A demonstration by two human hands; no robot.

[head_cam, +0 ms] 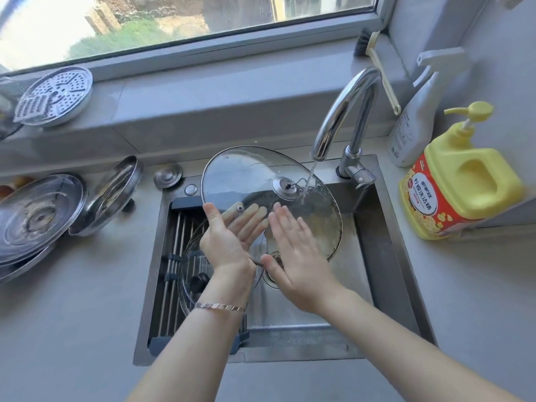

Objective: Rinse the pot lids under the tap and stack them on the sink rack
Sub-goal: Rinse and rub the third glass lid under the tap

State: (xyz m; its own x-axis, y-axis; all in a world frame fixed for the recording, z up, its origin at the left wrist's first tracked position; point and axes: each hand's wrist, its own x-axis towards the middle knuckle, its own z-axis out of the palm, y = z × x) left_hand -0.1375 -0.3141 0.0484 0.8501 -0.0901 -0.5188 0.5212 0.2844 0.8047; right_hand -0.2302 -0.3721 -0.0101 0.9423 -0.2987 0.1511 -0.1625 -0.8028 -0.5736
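A large glass lid (246, 172) with a steel rim is held tilted over the sink (383, 245), its underside toward me. The tap (345, 111) runs a thin stream of water onto it beside the centre fitting. My left hand (226, 242) holds the lid's lower left edge, thumb on the near face and fingers showing through the glass behind. My right hand (295, 256) lies flat with straight fingers on the wet near face. A second glass lid (188, 274) with a black knob lies on the sink rack (174, 227), partly hidden by my left wrist.
Two steel lids (34, 219) (110, 195) lean together on the counter at the left. A perforated steamer plate (58, 94) sits on the window sill. A yellow soap bottle (461, 181), a spray bottle (417, 117) and a brush (374, 53) stand right of the tap.
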